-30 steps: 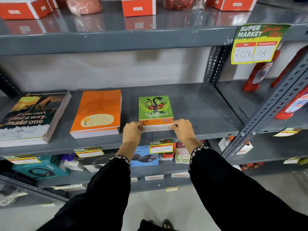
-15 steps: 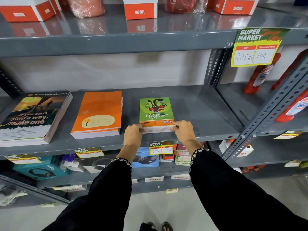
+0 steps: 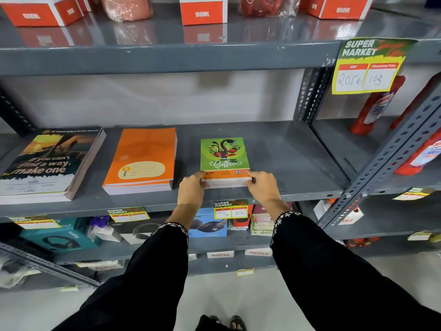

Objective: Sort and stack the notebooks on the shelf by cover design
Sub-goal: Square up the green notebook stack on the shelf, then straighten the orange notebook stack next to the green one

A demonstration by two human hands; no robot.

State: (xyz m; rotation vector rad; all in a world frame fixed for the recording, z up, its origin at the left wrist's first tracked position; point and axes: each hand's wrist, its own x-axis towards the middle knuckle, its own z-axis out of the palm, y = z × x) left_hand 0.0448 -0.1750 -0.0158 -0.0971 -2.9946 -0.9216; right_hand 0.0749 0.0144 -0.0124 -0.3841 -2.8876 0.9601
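Observation:
Three stacks of notebooks lie on the grey middle shelf (image 3: 298, 163). The small stack with a green "Coffee" cover (image 3: 223, 154) sits at the centre. My left hand (image 3: 192, 191) grips its near left corner and my right hand (image 3: 262, 187) grips its near right corner, fingers on the stack's front edge. Left of it lies an orange stack (image 3: 145, 156) with a cream label. At the far left is a larger stack with a dark cover (image 3: 45, 161) reading "If you can't find a way, make one".
The shelf above carries red and white "1000ML" boxes (image 3: 202, 10). A yellow price tag (image 3: 368, 68) hangs at the right. Red bottles (image 3: 377, 108) stand beyond a perforated upright (image 3: 391, 158). Headphone boxes (image 3: 207, 225) fill the shelf below.
Both hands stay on the front corners of the green stack; the stack looks about where it was. The view has shifted slightly.

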